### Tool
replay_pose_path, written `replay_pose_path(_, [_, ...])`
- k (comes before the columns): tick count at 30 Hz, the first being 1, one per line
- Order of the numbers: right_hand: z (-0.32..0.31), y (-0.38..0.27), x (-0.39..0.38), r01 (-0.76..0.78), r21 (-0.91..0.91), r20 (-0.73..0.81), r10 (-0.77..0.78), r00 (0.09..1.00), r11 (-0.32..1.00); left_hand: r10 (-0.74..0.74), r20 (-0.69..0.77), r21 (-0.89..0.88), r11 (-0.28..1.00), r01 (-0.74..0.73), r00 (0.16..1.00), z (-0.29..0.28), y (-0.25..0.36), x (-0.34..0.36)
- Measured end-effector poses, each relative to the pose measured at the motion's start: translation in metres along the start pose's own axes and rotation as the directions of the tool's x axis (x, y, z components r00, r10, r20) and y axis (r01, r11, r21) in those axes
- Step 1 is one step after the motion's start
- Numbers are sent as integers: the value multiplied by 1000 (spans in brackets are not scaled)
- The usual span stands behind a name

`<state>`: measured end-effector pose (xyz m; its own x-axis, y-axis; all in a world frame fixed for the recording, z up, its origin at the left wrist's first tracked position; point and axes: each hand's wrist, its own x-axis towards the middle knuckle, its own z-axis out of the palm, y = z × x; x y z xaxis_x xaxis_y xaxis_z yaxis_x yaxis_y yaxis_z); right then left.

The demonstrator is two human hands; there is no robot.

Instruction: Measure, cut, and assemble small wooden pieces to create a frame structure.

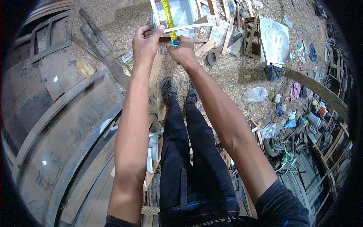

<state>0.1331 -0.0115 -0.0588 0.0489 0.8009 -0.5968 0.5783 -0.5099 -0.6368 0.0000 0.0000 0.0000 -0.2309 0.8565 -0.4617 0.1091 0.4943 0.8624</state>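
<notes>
A wooden frame (193, 27) lies at 12 o'clock, its near bar running roughly from 9 to 3 o'clock. The left hand (146, 41) grips its near-left corner. At 4 o'clock from there, the right hand (182, 53) clasps the dark case of 1 tape measure (168, 17); the yellow blade's long axis crosses that bar, pointing to 12, leaning slightly toward 11.

A hand can pass over the floor (227, 79) between the right hand (183, 52) and the plastic bag (255, 94). Obstacles: the saw (217, 53) and a wood strip (228, 36) lie right of the right hand; the tape measure (166, 13) crosses the wooden frame (191, 27) ahead; long boards (104, 53) lie left of the left hand (145, 43).
</notes>
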Motion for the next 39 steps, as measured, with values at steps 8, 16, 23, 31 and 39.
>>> replay_pose_path(8, [1, 3, -3, 34, 96, -21, -32, 999, 995, 6, -183, 46, 999, 3, 983, 4, -13, 1])
replay_pose_path(16, [-1, -7, -9, 41, 73, -41, -38, 998, 997, -27, -177, -38, 999, 20, 984, 1, -10, 0])
replay_pose_path(23, [-10, -9, -19, -25, 118, -34, 29, 999, 993, 29, -227, 42, 999, -20, 973, 9, -11, -9])
replay_pose_path(31, [-20, 31, -62, 13, 60, -80, -8, 997, 998, 166, -158, 73, 985, -156, 973, 2, -7, -17])
replay_pose_path(39, [-68, 114, -189, -76, 158, -18, 80, 997, 984, 187, -54, 193, 966, -174, 981, -16, -44, -79])
